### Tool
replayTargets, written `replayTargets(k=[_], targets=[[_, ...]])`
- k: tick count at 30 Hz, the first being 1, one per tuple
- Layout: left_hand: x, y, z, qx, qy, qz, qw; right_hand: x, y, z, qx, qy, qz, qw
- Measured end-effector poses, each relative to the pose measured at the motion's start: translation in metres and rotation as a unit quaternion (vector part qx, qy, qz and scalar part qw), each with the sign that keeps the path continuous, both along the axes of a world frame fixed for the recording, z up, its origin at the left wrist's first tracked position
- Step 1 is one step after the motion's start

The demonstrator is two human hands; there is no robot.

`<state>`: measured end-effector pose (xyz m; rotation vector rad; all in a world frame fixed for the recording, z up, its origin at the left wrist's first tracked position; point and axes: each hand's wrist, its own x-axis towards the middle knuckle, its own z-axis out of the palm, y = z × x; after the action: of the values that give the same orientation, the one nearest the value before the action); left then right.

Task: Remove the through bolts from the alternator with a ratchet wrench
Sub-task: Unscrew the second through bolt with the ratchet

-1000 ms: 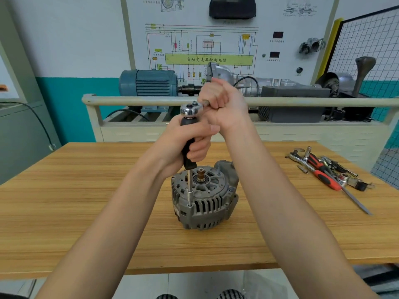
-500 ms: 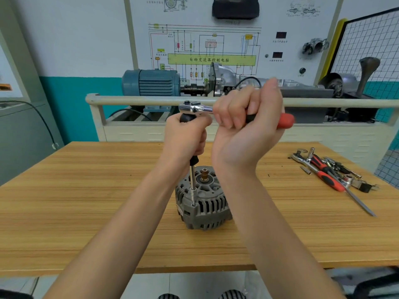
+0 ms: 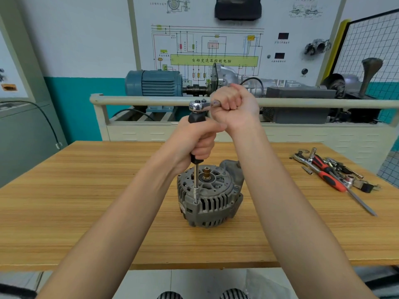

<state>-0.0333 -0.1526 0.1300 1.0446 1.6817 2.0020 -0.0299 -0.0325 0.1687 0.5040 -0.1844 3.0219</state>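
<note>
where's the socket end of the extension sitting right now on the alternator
In the head view, the socket sits upright on the front-left rim of the alternator, left of the brass-tipped centre shaft, under the left hand.

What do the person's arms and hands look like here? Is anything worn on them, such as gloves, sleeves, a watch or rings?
Both forearms are bare right down to the bottom edge of the picture; no sleeve shows. The left hand and the right hand wear no gloves. No watch, bracelet or ring can be seen on the wrists or on the fingers that show.
</note>
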Motion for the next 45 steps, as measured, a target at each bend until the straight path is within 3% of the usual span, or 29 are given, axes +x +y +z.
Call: replayTargets(k=[5,9,11,14,18,20,23,27,31,35,37,38,40,43,45], targets=[[0.006,0.006,-0.003,0.041,-0.021,0.121,0.992,0.039,-0.019,-0.001,0.050,0.050,-0.231,0.970],[0.009,0.014,-0.006,0.066,-0.015,0.217,0.974,0.064,-0.054,-0.015,0.128,0.166,-0.442,0.872],[0.009,0.013,-0.008,0.076,-0.005,0.230,0.970,0.065,-0.061,-0.019,0.157,0.201,-0.472,0.844],[0.007,0.004,-0.009,0.073,0.019,0.182,0.980,0.059,-0.046,-0.011,0.153,0.179,-0.386,0.892],[-0.001,-0.012,-0.006,0.056,0.094,0.051,0.993,0.034,-0.015,0.001,0.089,0.078,-0.153,0.981],[-0.002,-0.013,-0.003,0.053,0.114,-0.012,0.992,0.018,-0.010,0.001,0.050,0.035,-0.033,0.998],[-0.002,-0.008,0.001,0.047,0.061,-0.097,0.992,-0.001,-0.007,-0.001,0.019,-0.007,0.063,0.998],[-0.005,-0.005,0.000,0.042,0.011,-0.076,0.996,0.000,-0.004,-0.001,0.006,0.010,0.014,1.000],[0.002,0.000,-0.003,0.074,0.001,0.045,0.996,0.033,-0.015,-0.004,0.041,0.065,-0.170,0.982],[0.008,0.006,-0.005,0.095,0.018,0.162,0.982,0.064,-0.048,-0.017,0.138,0.172,-0.390,0.894],[0.011,0.008,-0.006,0.100,0.035,0.188,0.976,0.067,-0.059,-0.022,0.164,0.213,-0.453,0.850],[0.011,0.007,-0.007,0.102,0.041,0.189,0.976,0.067,-0.059,-0.022,0.168,0.219,-0.458,0.845],[0.009,0.003,-0.008,0.102,0.042,0.155,0.982,0.065,-0.051,-0.018,0.151,0.206,-0.413,0.874],[0.003,-0.008,-0.007,0.095,0.032,0.013,0.995,0.054,-0.029,-0.009,0.093,0.129,-0.266,0.951],[-0.001,-0.011,-0.007,0.082,0.027,-0.062,0.994,0.041,-0.018,-0.003,0.063,0.079,-0.160,0.982]])
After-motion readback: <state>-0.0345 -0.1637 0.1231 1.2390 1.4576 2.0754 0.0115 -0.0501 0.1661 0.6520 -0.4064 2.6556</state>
